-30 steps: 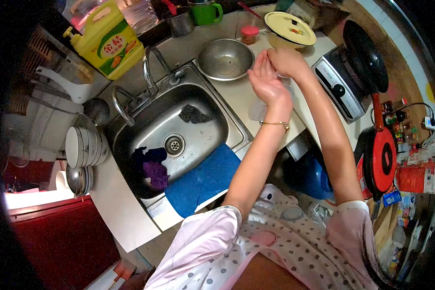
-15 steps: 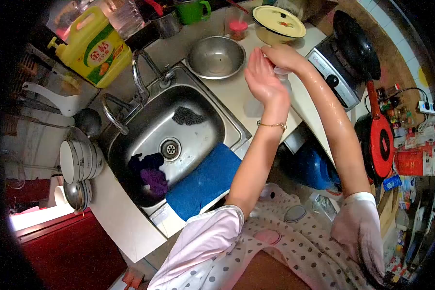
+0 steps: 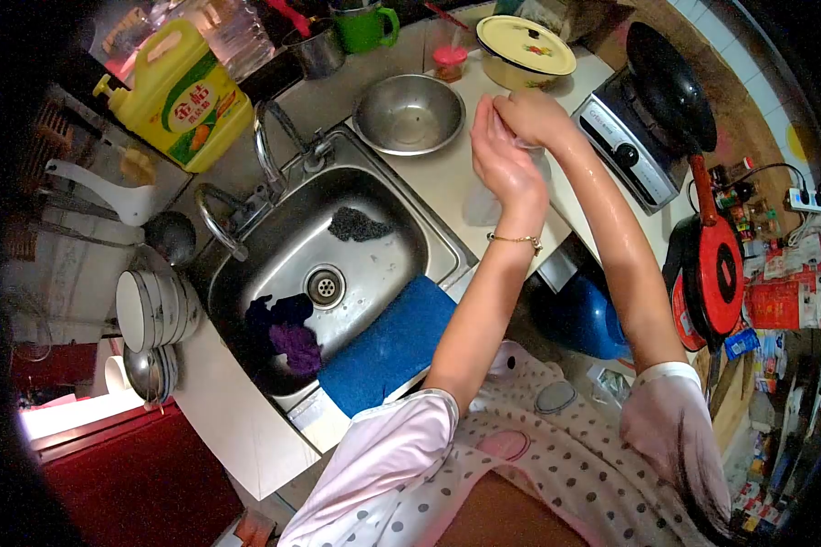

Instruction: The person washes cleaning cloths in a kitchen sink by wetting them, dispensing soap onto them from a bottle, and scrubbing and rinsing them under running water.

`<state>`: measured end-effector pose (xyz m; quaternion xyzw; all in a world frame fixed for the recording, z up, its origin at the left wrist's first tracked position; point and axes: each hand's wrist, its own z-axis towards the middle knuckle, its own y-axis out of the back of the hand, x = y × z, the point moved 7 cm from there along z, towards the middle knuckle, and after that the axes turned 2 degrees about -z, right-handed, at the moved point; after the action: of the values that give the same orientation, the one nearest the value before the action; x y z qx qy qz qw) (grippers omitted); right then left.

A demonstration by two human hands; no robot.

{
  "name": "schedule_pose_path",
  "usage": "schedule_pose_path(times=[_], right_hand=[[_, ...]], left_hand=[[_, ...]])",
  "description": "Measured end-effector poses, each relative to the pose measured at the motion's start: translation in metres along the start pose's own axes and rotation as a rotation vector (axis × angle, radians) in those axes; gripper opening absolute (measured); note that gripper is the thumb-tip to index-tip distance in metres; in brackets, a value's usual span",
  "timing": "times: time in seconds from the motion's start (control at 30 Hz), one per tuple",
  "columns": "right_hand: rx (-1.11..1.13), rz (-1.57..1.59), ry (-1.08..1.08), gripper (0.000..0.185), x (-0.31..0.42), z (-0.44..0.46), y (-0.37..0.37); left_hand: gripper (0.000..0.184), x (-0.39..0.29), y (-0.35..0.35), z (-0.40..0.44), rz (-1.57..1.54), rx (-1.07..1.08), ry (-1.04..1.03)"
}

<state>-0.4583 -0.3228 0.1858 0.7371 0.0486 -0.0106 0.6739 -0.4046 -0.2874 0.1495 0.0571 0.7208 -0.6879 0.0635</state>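
Note:
Both my hands are raised together above the counter, right of the steel bowl (image 3: 409, 114). My left hand (image 3: 504, 155) is palm up and lightly cupped, its fingers stretched out side by side and slightly bent. Against its fingertips my right hand (image 3: 535, 118) is curled, back of the hand up, its fingertips hidden. A translucent plastic item (image 3: 481, 206), perhaps a bag, shows below and behind both hands; whether the right fingers grip it is unclear. The right forearm looks wet.
Left lies a steel sink (image 3: 365, 273) with a dark scouring pad (image 3: 358, 224), a purple cloth (image 3: 294, 348) and a blue cloth (image 3: 388, 346) over its front edge. A lidded yellow pot (image 3: 525, 50) stands behind my hands. Right are a gas stove (image 3: 625, 153) and a black wok (image 3: 670, 87).
The left fingers have bent inward from a flatter palm, and the right hand has curled more closely against them. The view has shifted slightly.

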Motion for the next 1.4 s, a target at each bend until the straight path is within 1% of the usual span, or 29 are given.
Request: schedule_pose_path(times=[0.07, 0.13, 0.17, 0.23, 0.27, 0.3, 0.33, 0.37, 0.4, 0.43, 0.47, 0.53, 0.57, 0.6, 0.63, 0.67, 0.73, 0.83, 0.87, 0.93, 1.0, 1.07, 1.13, 1.17, 1.2, 1.23, 1.27, 1.37, 1.4], right_hand=[[-0.03, -0.02, 0.004, 0.028, 0.001, 0.0, 0.002], [-0.207, -0.145, 0.004, 0.024, 0.0, -0.003, 0.008], [-0.201, -0.149, 0.022, 0.024, -0.003, -0.004, 0.007], [-0.487, -0.247, 0.039, 0.021, -0.001, -0.014, 0.025], [-0.607, -0.001, -0.071, 0.023, -0.011, -0.02, 0.031], [-0.671, 0.116, -0.165, 0.029, -0.01, -0.037, 0.044], [-0.766, 0.278, -0.294, 0.03, -0.014, -0.053, 0.053], [-1.041, 0.407, -0.07, 0.024, -0.008, -0.07, 0.065], [-1.186, 0.406, 0.064, 0.02, -0.011, -0.08, 0.066], [-1.258, 0.534, 0.149, 0.02, -0.011, -0.095, 0.065], [-1.243, 0.658, 0.099, 0.024, -0.007, -0.112, 0.066], [-1.327, 0.859, 0.152, 0.035, 0.017, -0.148, 0.067], [-1.327, 0.836, 0.238, 0.036, 0.019, -0.157, 0.059], [-1.308, 1.012, 0.327, 0.031, 0.03, -0.163, 0.053], [-1.232, 1.06, 0.317, 0.029, 0.039, -0.164, 0.045], [-1.157, 1.105, 0.309, 0.027, 0.045, -0.163, 0.036], [-1.025, 1.103, 0.332, 0.025, 0.057, -0.157, 0.02], [-0.874, 1.167, 0.327, 0.024, 0.071, -0.144, -0.007], [-0.804, 1.186, 0.337, 0.023, 0.081, -0.14, -0.016], [-0.629, 1.001, 0.266, 0.02, 0.105, -0.129, -0.046], [-0.355, 1.091, 0.289, 0.015, 0.142, -0.116, -0.098], [-0.057, 0.931, 0.369, 0.021, 0.195, -0.114, -0.145], [-0.09, 0.666, 0.585, 0.035, 0.241, -0.128, -0.191], [-0.086, 0.668, 0.591, 0.035, 0.245, -0.131, -0.199], [-0.039, 0.522, 0.632, 0.04, 0.252, -0.137, -0.21], [0.009, 0.373, 0.669, 0.045, 0.255, -0.141, -0.218], [0.016, 0.37, 0.672, 0.045, 0.251, -0.142, -0.219], [-0.029, 0.297, 0.685, 0.047, 0.221, -0.136, -0.225], [-0.031, 0.294, 0.688, 0.047, 0.214, -0.134, -0.222]], left_hand=[[0.042, -0.002, -0.002, -0.001, -0.037, 0.015, 0.018], [0.042, -0.003, 0.001, -0.001, -0.078, 0.019, 0.028], [0.041, -0.002, 0.003, 0.0, -0.121, 0.036, 0.066], [0.041, -0.014, 0.015, -0.002, -0.155, 0.034, 0.073], [0.041, -0.022, 0.021, -0.004, -0.197, 0.071, 0.13], [0.041, -0.033, 0.031, -0.009, -0.233, 0.101, 0.185], [0.041, -0.054, 0.049, -0.015, -0.214, 0.072, 0.154], [0.041, -0.076, 0.064, -0.027, -0.064, 0.112, 0.174], [0.041, -0.098, 0.08, -0.04, 0.088, 0.152, 0.198], [0.039, -0.131, 0.1, -0.052, 0.616, 0.209, 0.05], [0.036, -0.159, 0.12, -0.068, 1.145, 0.254, -0.09], [0.033, -0.199, 0.173, -0.096, 1.244, 0.063, -0.113], [0.035, -0.2, 0.181, -0.108, 1.54, 0.071, -0.094], [0.037, -0.197, 0.192, -0.118, 1.834, 0.076, -0.063], [0.034, -0.18, 0.21, -0.124, 1.963, 0.203, -0.075], [0.038, -0.158, 0.221, -0.126, 1.945, 0.21, 0.038], [0.045, -0.121, 0.214, -0.139, 2.506, 0.698, -0.03], [0.05, -0.15, 0.212, -0.141, 2.509, 0.511, -0.047], [0.053, -0.17, 0.217, -0.146, 2.575, 0.46, 0.015], [0.054, -0.208, 0.223, -0.159, 2.711, 0.318, 0.047], [0.055, -0.249, 0.238, -0.175, 2.716, 0.028, 0.064], [0.058, -0.257, 0.238, -0.183, 2.709, -0.003, 0.083], [0.06, -0.247, 0.236, -0.181, 2.738, -0.049, 0.08], [0.061, -0.24, 0.237, -0.176, 2.696, -0.05, 0.056], [0.059, -0.231, 0.235, -0.17, 2.61, -0.071, 0.017], [0.058, -0.222, 0.231, -0.166, 2.627, -0.023, -0.004], [0.056, -0.212, 0.226, -0.162, 2.64, 0.023, -0.023], [0.051, -0.183, 0.221, -0.159, 2.613, 0.375, 0.002], [0.051, -0.188, 0.221, -0.159, 2.612, 0.371, -0.003]])
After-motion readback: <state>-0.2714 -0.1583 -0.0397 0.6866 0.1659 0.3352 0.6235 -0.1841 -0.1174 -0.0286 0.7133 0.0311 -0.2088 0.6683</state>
